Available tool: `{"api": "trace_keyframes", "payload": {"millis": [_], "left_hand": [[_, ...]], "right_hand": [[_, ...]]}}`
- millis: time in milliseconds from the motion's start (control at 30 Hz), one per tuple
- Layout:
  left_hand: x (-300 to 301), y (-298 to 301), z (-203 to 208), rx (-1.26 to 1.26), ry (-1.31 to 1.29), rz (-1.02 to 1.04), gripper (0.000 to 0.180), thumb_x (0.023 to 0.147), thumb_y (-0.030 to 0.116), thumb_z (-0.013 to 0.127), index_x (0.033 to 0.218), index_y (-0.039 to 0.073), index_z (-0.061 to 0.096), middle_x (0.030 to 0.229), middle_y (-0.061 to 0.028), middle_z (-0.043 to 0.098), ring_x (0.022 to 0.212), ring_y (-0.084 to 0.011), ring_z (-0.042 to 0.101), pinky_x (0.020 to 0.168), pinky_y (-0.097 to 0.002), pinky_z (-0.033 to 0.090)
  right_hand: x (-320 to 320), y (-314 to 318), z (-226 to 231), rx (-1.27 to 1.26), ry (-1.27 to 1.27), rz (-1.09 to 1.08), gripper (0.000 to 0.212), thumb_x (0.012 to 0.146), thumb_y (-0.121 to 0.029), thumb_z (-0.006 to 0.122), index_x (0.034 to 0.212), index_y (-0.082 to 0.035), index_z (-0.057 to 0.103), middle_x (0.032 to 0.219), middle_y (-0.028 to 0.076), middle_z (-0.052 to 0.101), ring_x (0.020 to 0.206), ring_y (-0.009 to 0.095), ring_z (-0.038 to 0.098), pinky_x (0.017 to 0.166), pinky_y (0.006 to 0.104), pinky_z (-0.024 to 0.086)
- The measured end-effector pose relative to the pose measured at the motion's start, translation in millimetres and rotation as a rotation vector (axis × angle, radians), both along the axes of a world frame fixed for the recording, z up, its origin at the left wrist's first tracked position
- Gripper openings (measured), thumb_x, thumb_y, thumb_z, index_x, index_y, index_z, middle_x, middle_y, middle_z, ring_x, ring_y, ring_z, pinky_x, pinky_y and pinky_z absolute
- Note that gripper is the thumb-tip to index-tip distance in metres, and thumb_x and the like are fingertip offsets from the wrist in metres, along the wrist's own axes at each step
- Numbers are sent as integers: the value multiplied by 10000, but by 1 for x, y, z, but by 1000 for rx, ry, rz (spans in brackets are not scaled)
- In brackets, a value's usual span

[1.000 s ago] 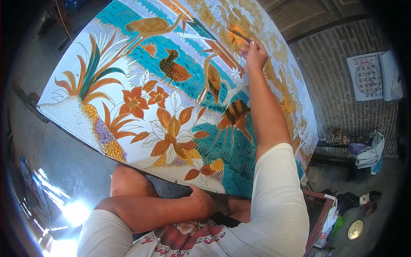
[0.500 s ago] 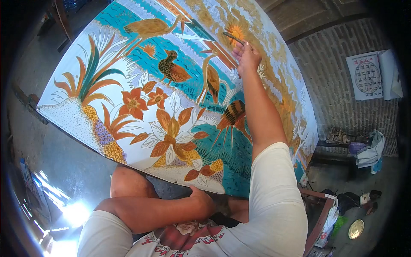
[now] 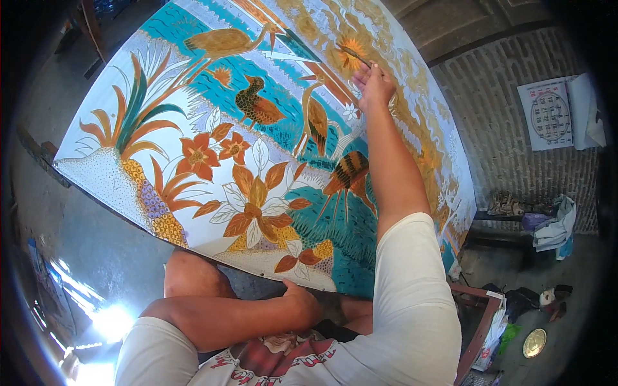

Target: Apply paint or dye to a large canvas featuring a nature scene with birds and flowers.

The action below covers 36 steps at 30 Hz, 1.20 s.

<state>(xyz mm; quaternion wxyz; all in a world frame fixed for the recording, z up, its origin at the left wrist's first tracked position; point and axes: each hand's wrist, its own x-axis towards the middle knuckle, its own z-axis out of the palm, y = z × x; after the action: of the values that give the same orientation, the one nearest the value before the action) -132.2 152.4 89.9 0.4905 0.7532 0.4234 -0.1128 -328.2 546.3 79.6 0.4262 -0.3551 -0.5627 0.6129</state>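
A large stretched cloth [image 3: 212,228] painted with birds, flowers and water slopes up in front of me. My right hand [image 3: 375,87] reaches to its upper right part, fingers closed on a thin dark brush [image 3: 356,55]. The brush's far end lies over an orange sunburst shape [image 3: 351,50]; I cannot tell whether it touches the cloth. Down at the cloth's near edge is my left hand [image 3: 300,305], its thumb by the border and its fingers hidden. A brown duck [image 3: 257,106] is painted left of my right forearm.
A brown wooden frame [image 3: 479,331] stands at my right, with papers beside it. Further right, a round gold-coloured object [image 3: 534,343] and dark items lie on the floor. Folded cloths [image 3: 557,225] rest on a low bench by the brick wall, where a calendar [image 3: 546,116] hangs.
My right hand has shifted very slightly right and down, and the brush with it. The left hand keeps its place at the cloth's near edge.
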Motion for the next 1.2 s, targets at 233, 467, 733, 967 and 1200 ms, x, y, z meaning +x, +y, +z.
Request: {"api": "trace_keyframes", "payload": {"millis": [233,467,733,967,1200], "left_hand": [[2,-1,-2,13,9,-9,439,899,369,580,1199,69,692,1277,-163,645,1175,-398,612,942,-769,352],[3,5,-4,-12,34,-16,527,855,401,701,1300,125,637,1343,-146,604,1230,-382,571,969,-714,390],[4,6,-28,604,5,253,703,799,418,713,1345,4,555,1456,-232,470,1408,-398,368,1131,-573,281],[-5,13,-52,743,186,470,967,754,508,720,1510,43,335,1577,-218,274,1471,-398,229,1166,-598,167],[0,18,-72,777,301,479,1024,746,593,707,1515,44,311,1584,-226,240,1475,-419,186,1150,-657,110]], "right_hand": [[1,0,1,11,-86,-54,290,1012,-186,513,1187,41,555,1037,185,683,737,245,679,636,364,611],[0,7,6,12,-101,-88,271,1008,-188,511,1120,49,574,973,189,691,676,238,687,568,358,599],[53,-26,3,-294,205,64,212,970,-191,559,1055,-4,614,820,90,638,696,199,625,678,381,582],[238,-124,-5,-645,448,176,275,992,-268,536,1071,-37,661,773,34,592,667,189,495,678,340,450],[527,-161,6,-492,418,-261,217,948,-252,626,1058,-74,680,836,43,654,709,161,594,682,322,509]]}}
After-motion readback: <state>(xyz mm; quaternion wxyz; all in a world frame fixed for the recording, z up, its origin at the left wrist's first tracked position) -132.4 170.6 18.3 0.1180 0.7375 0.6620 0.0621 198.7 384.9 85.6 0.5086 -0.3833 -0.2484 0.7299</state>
